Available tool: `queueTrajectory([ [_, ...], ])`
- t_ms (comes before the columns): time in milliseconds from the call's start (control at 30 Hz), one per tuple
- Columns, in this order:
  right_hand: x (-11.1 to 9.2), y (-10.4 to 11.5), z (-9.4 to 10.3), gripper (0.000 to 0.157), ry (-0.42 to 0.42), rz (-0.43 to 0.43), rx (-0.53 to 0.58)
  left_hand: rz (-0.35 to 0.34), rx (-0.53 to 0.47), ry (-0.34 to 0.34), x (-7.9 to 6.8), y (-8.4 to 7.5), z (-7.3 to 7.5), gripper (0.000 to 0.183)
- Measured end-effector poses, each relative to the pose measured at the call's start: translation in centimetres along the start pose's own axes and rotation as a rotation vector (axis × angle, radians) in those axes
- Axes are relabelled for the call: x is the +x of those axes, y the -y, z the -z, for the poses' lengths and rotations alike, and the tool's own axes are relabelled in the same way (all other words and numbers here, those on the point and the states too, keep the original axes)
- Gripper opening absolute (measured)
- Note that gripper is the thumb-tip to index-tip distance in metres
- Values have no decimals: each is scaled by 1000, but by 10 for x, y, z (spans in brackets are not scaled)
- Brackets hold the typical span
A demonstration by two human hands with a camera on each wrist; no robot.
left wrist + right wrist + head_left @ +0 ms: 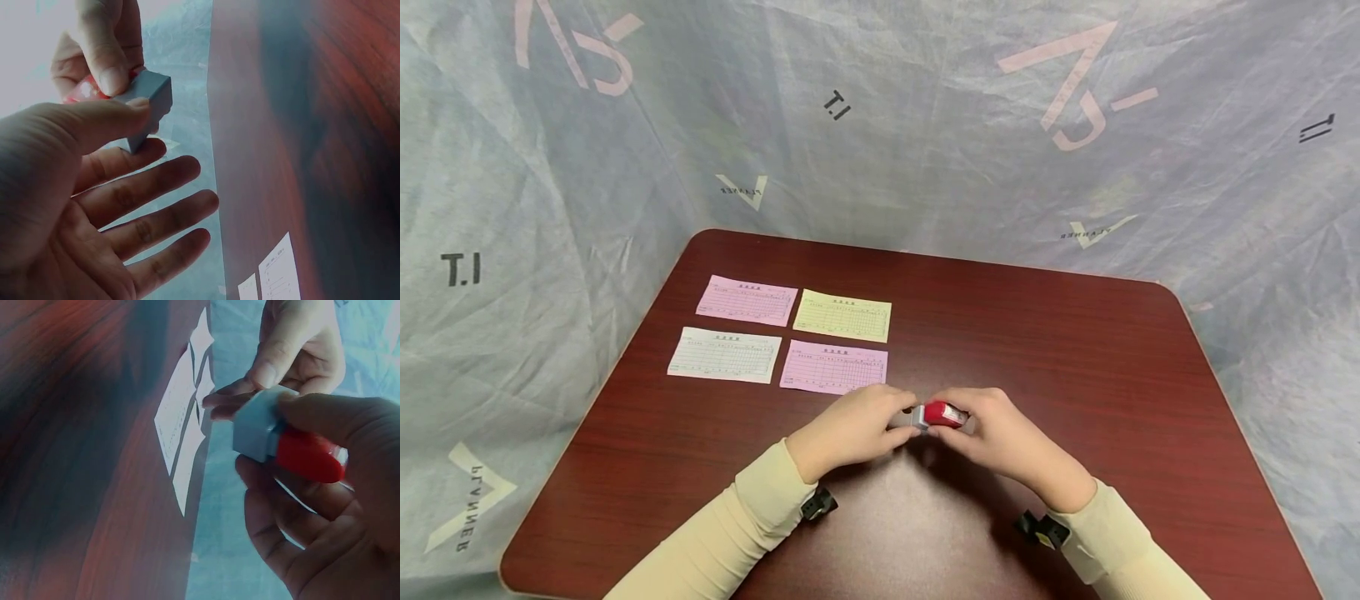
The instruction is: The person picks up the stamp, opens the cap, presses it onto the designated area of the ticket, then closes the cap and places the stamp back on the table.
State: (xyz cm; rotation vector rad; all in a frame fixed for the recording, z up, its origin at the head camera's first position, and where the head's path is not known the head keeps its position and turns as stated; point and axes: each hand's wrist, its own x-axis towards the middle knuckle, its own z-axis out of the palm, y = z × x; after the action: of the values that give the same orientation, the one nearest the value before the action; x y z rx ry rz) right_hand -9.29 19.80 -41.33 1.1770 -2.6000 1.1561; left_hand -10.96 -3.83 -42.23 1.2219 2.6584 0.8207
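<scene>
Between both hands, in front of the paper slips, is a small stamp with a red body [306, 455] and a grey block-shaped end [255, 432]. My left hand [853, 425] pinches the grey end between thumb and index finger, its other fingers spread apart in the left wrist view. From the other side my right hand [996, 429] grips the stamp, thumb near the seam where red meets grey. A pink printed slip [835, 367] lies just beyond the left hand, its lower right corner partly hidden by that hand.
Further back on the dark red wooden table [1037, 333] lie a yellow slip [842, 315], another pink slip [747, 300] and a white slip [724, 355]. Grey printed cloth [910, 150] hangs around the table's far edge and sides.
</scene>
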Motion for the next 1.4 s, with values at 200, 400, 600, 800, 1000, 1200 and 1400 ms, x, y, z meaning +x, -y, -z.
queueTrajectory([
  [200,0,-1,1,24,-35,-22,37,11,-41,-50,-1,0,4,14],
  [400,0,0,1,24,-56,-50,58,16,-75,-105,0,-1,-3,16],
  [600,-1,1,1,25,-86,-52,94,25,-116,-159,1,-2,-11,19],
  [800,1,3,0,26,-112,-50,86,60,-252,-206,3,-2,-10,20],
  [1000,3,5,-1,20,-122,-61,90,117,-370,-229,4,-7,-7,23],
  [1200,5,4,-2,21,-134,-45,83,147,-384,-232,4,-11,-4,23],
  [1400,5,3,-1,21,-131,-44,80,128,-380,-230,4,-10,-4,21],
])
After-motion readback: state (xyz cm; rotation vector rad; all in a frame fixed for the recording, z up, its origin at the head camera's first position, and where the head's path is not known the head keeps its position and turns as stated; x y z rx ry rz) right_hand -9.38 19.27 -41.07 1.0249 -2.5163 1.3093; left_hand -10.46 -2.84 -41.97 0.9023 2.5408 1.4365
